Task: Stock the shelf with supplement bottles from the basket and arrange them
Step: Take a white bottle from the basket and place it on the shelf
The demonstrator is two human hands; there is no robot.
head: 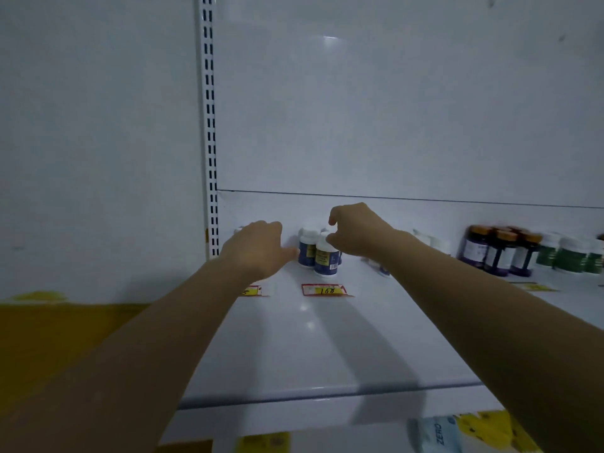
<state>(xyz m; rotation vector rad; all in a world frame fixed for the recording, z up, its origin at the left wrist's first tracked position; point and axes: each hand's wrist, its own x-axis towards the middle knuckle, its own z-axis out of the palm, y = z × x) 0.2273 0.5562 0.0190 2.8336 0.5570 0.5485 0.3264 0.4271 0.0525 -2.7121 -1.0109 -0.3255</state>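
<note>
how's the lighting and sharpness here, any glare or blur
Head view: dim, bluish light; small glare spots on the back panel and shelf; both arms cast soft shadows on the shelf; blue-label bottles fairly sharp, purple bottles at right smeared by blur.

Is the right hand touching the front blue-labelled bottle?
Touching. The head view shows the thumb of the right hand against the white cap of the front bottle, no gap.

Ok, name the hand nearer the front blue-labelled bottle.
Right. The right hand is at the cap of the front bottle; the left hand lies further left, beside the neighbouring bottle.
</note>
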